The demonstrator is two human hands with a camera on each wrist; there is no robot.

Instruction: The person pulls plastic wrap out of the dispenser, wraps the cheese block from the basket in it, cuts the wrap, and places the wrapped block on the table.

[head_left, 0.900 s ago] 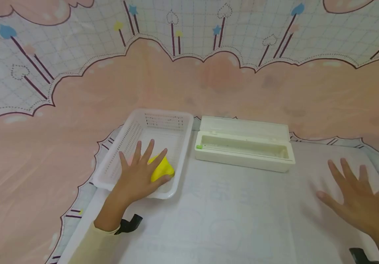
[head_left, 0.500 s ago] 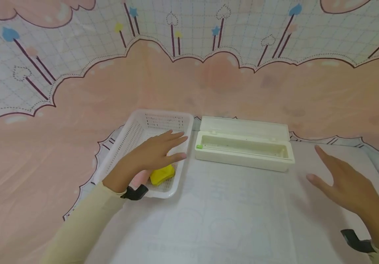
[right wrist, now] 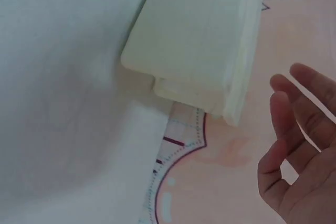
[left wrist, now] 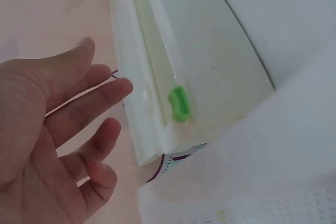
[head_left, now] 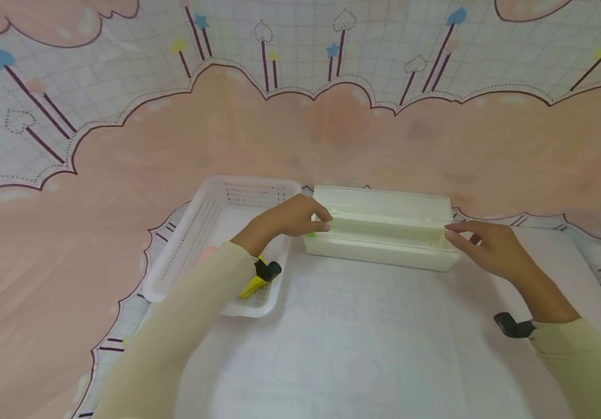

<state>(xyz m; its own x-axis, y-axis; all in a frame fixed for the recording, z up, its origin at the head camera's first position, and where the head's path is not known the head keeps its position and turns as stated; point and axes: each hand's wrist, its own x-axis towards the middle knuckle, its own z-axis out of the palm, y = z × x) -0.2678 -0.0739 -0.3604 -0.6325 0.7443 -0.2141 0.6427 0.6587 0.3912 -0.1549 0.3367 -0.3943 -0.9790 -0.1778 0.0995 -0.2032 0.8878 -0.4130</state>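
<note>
no readable text, no legible labels, brands, numbers or signs

Dim, flat light casts soft shadows on the smooth white desk point(head_left: 363, 337), head view's lower right; wrist views look hazy.

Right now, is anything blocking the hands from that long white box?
Nothing visible blocks the left hand or right hand from the white box. The basket is beside it, partly under the left sleeve.
</note>
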